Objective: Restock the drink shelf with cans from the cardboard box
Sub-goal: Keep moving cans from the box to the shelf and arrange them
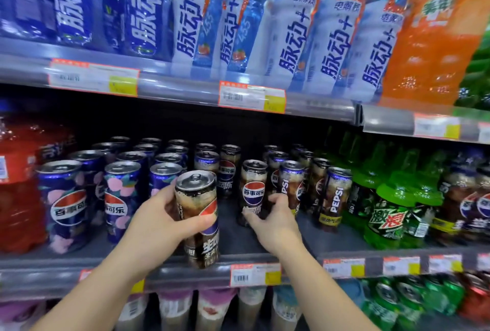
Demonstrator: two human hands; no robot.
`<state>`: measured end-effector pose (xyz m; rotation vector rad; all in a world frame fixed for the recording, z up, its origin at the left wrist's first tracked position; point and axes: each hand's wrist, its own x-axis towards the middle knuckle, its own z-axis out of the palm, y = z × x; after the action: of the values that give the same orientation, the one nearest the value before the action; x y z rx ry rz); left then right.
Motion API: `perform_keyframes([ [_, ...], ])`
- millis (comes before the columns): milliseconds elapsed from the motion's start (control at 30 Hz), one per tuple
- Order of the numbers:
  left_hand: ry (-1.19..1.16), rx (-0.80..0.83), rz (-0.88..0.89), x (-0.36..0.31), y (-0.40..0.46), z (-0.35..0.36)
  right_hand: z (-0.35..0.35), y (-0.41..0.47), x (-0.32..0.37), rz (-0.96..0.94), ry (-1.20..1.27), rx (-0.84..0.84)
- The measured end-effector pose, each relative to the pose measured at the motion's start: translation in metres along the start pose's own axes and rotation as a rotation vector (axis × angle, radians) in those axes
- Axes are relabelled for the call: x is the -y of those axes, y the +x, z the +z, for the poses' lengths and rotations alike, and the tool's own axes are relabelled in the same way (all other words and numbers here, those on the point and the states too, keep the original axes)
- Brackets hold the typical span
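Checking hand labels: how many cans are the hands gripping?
2: left hand holds a brown can at the shelf edge; right hand grips a standing can.

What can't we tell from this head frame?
- Cardboard box: outside the head view.
- Price tags: print blurred, unreadable.
- Label of the can the left hand holds: part covered by its fingers.
- Base of the shelf can: hidden by the right hand.
- Rear can rows: too dark to count.
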<state>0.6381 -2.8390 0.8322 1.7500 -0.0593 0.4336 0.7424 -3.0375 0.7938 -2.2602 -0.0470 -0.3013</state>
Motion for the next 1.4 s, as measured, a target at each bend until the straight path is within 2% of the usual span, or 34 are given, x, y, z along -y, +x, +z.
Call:
perform_keyframes([
  [133, 0.000, -0.044, -0.021, 0.001, -0.001, 0.003, -0.005, -0.008, -0.005, -0.147, -0.260, 0.351],
  [300, -0.014, -0.071, -0.037, 0.002, -0.003, 0.005, 0.002, 0.005, -0.006, -0.085, -0.329, 0.509],
  [1400, 0.001, -0.062, -0.055, 0.017, 0.029, 0.031, 0.012, 0.023, 0.001, -0.034, -0.455, 0.497],
])
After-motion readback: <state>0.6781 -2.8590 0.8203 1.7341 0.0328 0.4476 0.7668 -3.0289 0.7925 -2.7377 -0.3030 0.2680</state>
